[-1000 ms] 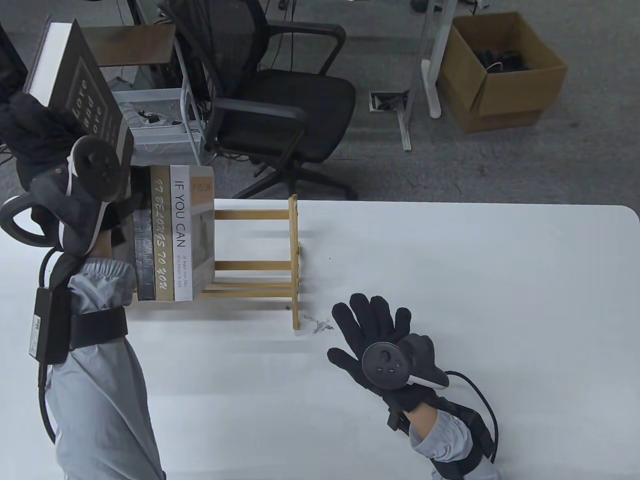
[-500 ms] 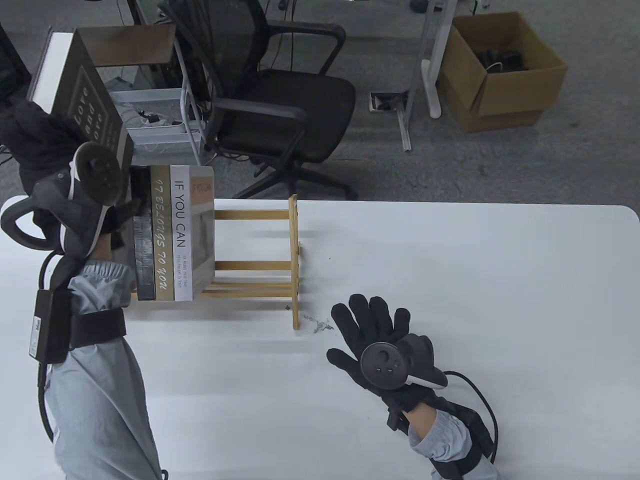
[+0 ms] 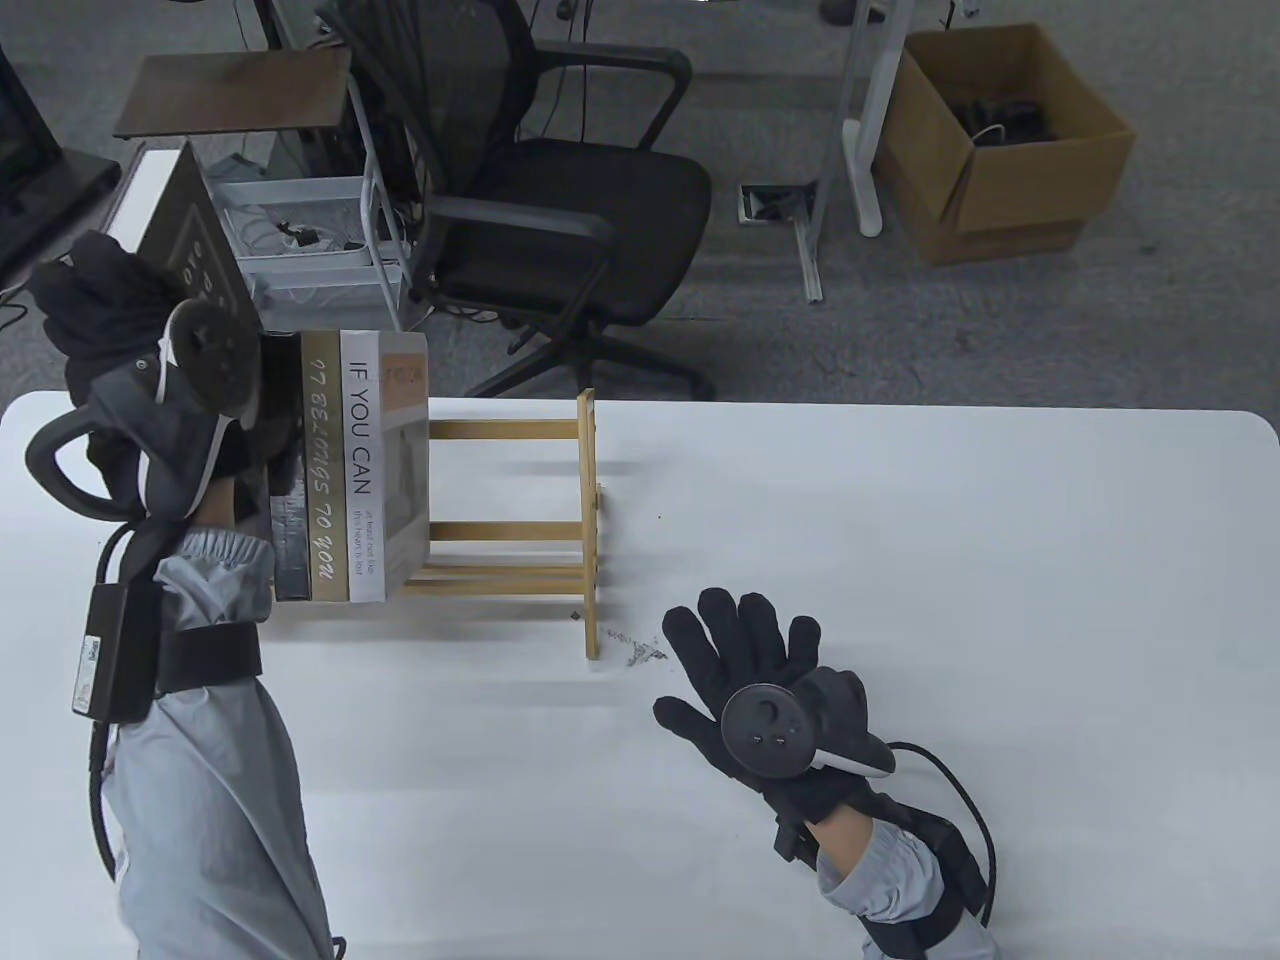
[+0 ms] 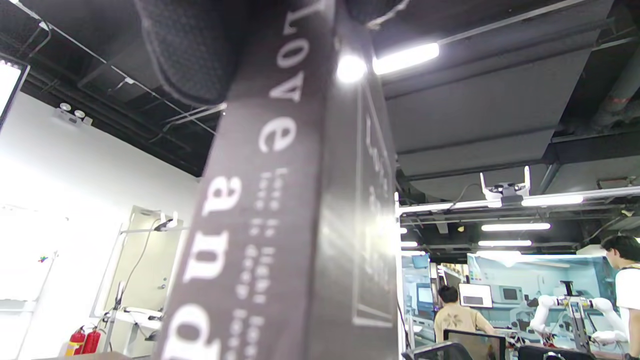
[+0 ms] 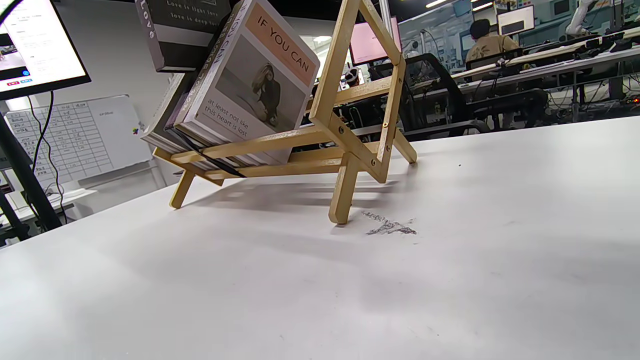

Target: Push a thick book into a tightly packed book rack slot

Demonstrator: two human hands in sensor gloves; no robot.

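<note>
My left hand (image 3: 120, 300) grips a thick dark book (image 3: 190, 240) and holds it above the left end of the wooden rack (image 3: 520, 530). Its spine reads "Love and" in the left wrist view (image 4: 270, 200), where a gloved finger (image 4: 190, 50) presses on it. The book also shows in the right wrist view (image 5: 180, 30), hanging over the books in the rack (image 5: 340, 145). The rack holds several books at its left end, the rightmost a white one titled "IF YOU CAN" (image 3: 365, 460). My right hand (image 3: 745, 660) rests flat and open on the white table (image 3: 900, 560), right of the rack.
The right half of the rack is bare slats. A dark scuff mark (image 3: 635, 650) lies on the table by the rack's near right foot. Behind the table stand a black office chair (image 3: 540, 200) and a cardboard box (image 3: 1000, 140) on the floor.
My left hand has lowered the thick book and brought it nearer the rack's left end, and tipped it more upright. My right hand has not moved.
</note>
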